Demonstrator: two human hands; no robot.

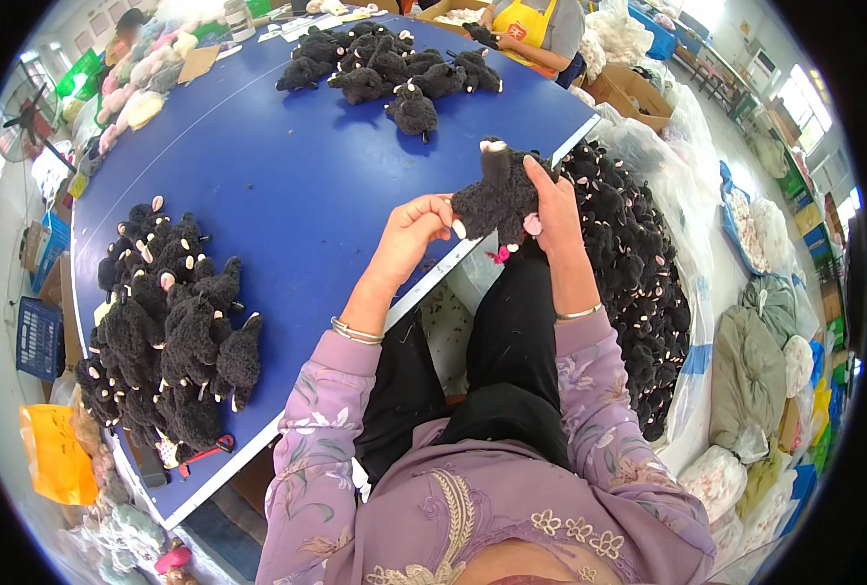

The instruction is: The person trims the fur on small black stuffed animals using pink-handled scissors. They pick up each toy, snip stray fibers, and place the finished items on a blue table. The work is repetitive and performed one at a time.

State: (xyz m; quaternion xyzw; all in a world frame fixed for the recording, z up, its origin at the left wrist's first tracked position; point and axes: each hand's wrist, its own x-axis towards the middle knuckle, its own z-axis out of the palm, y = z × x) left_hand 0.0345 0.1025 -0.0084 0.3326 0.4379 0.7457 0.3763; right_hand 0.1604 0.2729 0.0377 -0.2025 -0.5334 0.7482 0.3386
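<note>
A small black plush toy (500, 195) with pale limb tips is held up between my hands, just over the table's near edge. My right hand (556, 210) grips its body from the right, the thumb lying on top of the fuzzy fabric. On the other side, my left hand (420, 226) is closed, its fingers pinching at a white-tipped limb of the toy. A bright pink bit (498, 255) hangs beneath the toy, and a pale pink piece (533, 224) shows by my right palm.
The blue table (316, 185) carries a heap of black plush toys (175, 331) at left and another group (385, 68) at the far side. Right of my legs stands a large clear bag of them (633, 283). A person in a yellow apron (526, 31) works beyond the table.
</note>
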